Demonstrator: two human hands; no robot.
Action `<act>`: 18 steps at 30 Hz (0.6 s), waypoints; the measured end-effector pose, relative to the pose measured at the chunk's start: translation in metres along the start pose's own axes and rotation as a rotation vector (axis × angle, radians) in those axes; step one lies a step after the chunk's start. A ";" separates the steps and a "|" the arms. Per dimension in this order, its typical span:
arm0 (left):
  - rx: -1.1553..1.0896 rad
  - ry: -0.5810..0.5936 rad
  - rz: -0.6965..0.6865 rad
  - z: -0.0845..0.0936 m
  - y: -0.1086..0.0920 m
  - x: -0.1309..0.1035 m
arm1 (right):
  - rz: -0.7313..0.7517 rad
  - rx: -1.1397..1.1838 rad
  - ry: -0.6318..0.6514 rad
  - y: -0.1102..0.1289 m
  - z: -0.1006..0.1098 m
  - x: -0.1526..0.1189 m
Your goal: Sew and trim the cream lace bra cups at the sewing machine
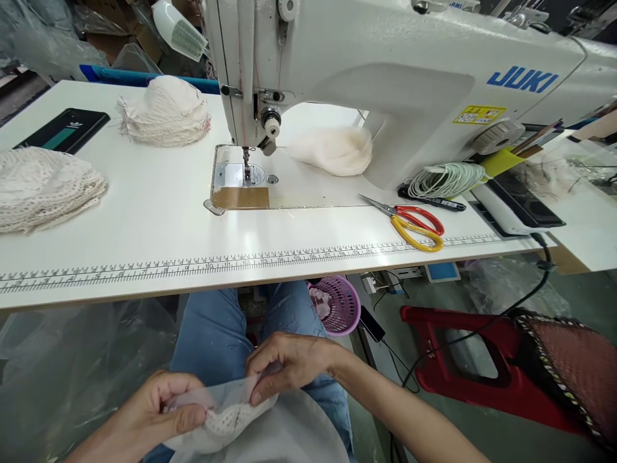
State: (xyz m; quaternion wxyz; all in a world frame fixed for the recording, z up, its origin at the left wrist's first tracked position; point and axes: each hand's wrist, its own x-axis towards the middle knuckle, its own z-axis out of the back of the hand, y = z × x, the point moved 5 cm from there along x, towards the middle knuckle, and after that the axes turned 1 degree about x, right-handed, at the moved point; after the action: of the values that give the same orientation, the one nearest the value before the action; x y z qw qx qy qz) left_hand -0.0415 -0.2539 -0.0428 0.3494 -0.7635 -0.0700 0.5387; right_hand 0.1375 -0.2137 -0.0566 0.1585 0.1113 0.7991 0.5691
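Above my lap, in front of the table edge, both hands pinch a white piece of eyelet lace fabric [226,421] with a sheer layer over it. My left hand [176,408] grips its left end between thumb and fingers. Its upper right edge is pinched by my right hand [284,366], fingers bent and thumb below. A pale grey-white cloth or sheet [299,431] lies across my knees under the piece; I cannot tell whether the two are joined.
A JUKI sewing machine [409,83] stands on the white table [159,225]. Stacked lace pieces [43,186], a cream fabric pile [166,112] and a phone [67,128] lie left. Scissors [409,222] rest right. Below are a purple basket [344,305] and a red stool [434,379].
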 end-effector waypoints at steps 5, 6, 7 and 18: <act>-0.041 0.018 -0.013 -0.002 -0.002 0.000 | 0.041 -0.069 0.004 0.001 0.002 -0.001; -0.043 0.016 -0.018 -0.003 -0.002 0.000 | 0.042 -0.071 0.006 0.001 0.002 -0.002; -0.044 0.012 -0.021 -0.003 -0.003 0.001 | 0.042 -0.071 0.005 0.002 0.002 -0.003; -0.076 -0.020 -0.022 -0.004 -0.005 0.002 | 0.067 -0.125 -0.082 0.004 -0.004 0.008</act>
State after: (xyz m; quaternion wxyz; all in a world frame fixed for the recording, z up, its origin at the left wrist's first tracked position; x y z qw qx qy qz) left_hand -0.0356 -0.2507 -0.0404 0.3253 -0.7700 -0.1022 0.5392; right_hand 0.1289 -0.2126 -0.0525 0.1783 0.1512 0.7509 0.6177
